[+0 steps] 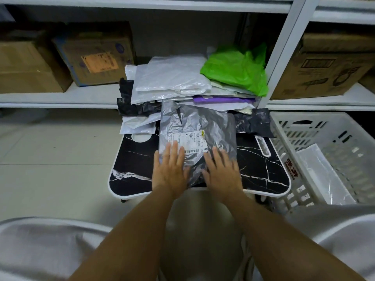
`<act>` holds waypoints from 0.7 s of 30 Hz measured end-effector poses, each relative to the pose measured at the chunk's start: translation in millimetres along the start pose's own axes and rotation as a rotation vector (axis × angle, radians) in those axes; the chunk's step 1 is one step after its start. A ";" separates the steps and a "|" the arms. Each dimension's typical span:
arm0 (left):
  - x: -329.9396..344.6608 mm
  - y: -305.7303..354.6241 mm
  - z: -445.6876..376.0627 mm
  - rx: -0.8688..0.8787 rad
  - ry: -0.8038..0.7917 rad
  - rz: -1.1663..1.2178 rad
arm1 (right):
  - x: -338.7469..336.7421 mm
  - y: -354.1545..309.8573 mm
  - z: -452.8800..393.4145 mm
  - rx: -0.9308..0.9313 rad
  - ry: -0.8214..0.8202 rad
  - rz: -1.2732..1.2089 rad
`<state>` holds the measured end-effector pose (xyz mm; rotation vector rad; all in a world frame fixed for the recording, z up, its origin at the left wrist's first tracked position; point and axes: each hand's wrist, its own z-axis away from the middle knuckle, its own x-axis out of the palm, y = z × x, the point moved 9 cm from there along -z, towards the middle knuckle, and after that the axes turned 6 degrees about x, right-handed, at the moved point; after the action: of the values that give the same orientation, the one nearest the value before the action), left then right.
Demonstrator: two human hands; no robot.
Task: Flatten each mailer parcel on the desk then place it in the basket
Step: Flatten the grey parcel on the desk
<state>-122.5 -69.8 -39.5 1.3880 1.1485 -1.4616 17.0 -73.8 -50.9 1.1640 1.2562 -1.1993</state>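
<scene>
A grey mailer parcel (205,126) with a white shipping label lies on the small black marble-patterned desk (261,167). My left hand (170,169) rests flat on its near left part, fingers spread, partly over the label. Flat on the near right part lies my right hand (221,171). Both palms press down and neither hand grips anything. Behind the grey parcel is a pile of more mailers (172,78) in white, black, purple and green. The white plastic basket (288,126) stands at the right of the desk with one white mailer (320,175) inside.
White metal shelving (284,47) runs behind the desk and holds cardboard boxes (95,53) at left and right. A green bag (237,67) tops the pile's right side. Pale tiled floor (50,159) lies to the left. My knees in light fabric fill the bottom corners.
</scene>
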 end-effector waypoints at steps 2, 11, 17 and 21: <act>14.4 12.5 -10.4 0.020 -0.022 0.027 | 25.9 -4.2 -3.4 0.018 -0.082 0.012; 83.5 9.7 -22.5 0.032 -0.270 0.147 | 76.8 3.8 -15.7 -0.023 -0.276 -0.001; 61.4 12.9 -32.8 0.034 -0.193 0.162 | 32.1 -1.8 -26.3 0.059 0.087 -0.052; 38.3 20.9 -51.5 0.080 -0.057 0.156 | 3.7 -8.6 -54.5 0.044 0.216 -0.113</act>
<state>-91.5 -24.4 -78.8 1.4475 0.9340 -1.4386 6.0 -19.7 -54.1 1.2963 1.4805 -1.2131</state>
